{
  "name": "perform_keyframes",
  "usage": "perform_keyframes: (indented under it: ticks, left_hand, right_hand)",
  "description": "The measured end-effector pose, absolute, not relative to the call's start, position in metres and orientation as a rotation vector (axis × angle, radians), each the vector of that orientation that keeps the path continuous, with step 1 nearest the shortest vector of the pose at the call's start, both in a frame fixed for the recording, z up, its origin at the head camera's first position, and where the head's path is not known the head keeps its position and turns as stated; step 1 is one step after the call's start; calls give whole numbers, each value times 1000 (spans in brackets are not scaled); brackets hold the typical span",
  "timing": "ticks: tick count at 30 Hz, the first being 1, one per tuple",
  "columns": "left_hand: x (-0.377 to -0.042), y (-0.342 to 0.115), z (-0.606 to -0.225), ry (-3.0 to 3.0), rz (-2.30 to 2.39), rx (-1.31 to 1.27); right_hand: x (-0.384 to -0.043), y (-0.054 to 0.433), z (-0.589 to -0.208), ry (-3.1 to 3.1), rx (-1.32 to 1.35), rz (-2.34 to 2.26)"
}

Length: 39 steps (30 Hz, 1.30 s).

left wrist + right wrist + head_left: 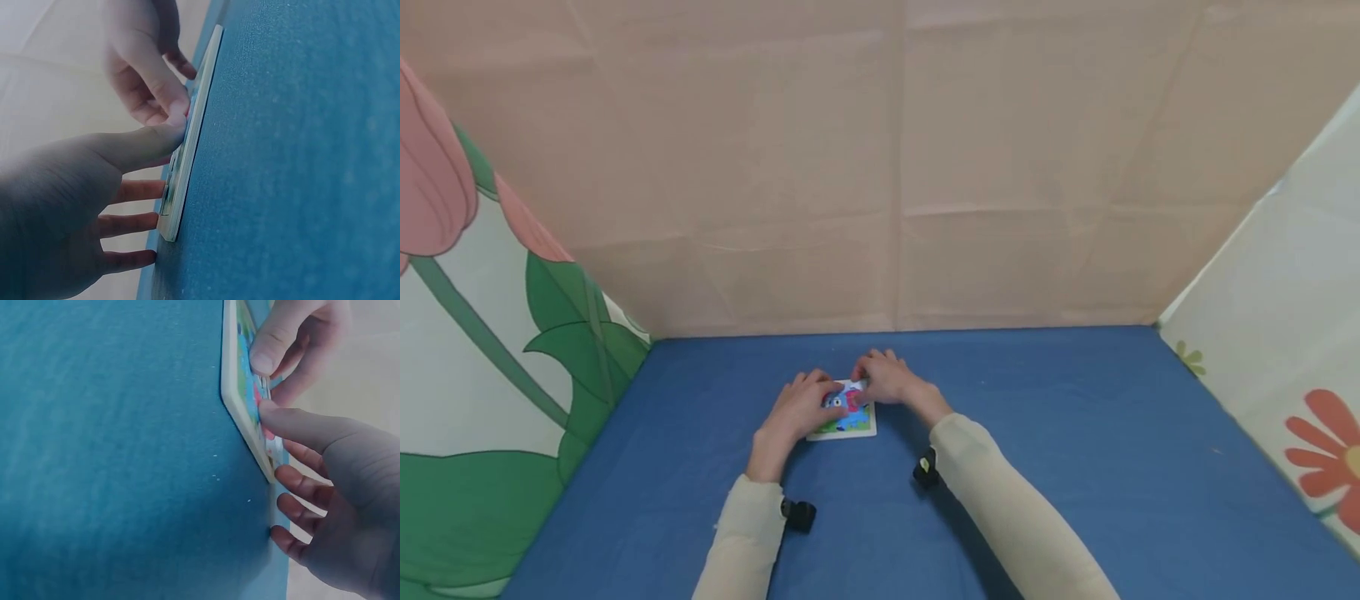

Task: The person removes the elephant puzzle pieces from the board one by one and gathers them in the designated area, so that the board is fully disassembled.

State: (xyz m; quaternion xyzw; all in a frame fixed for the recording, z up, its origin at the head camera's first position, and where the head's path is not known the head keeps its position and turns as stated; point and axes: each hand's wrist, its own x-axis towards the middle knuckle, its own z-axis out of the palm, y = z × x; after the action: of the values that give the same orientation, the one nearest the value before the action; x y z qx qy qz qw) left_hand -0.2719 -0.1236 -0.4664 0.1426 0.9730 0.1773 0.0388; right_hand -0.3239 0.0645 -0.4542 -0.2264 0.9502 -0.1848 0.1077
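A small square picture puzzle, with a pale border and a bright blue, pink and green picture, lies flat on the blue table. My left hand reaches over its left side; the thumb presses on the picture while the other fingers extend past the far edge. From the right, my right hand touches the picture with its thumb, its other fingers loosely bent by the far edge. Both thumbs are close together near the middle. In the right wrist view, the puzzle's pale rim shows beside the thumbs.
Blue cloth covers the table. A plain beige sheet rises behind it. Flower-printed panels stand on the left and right. A small black camera sits at the left wrist, another at the right.
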Motion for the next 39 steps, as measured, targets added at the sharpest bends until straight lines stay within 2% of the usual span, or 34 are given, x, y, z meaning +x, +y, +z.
perform_keyframes:
  ticks: [23,39]
  left_hand:
    - [-272,-125,-468,2986,547,422]
    - [-271,-126,-466,2986,566,410]
  right_hand:
    - [-330,86,-470,2588,-921,-915]
    - [-321,86,-470,2715,-905,-902]
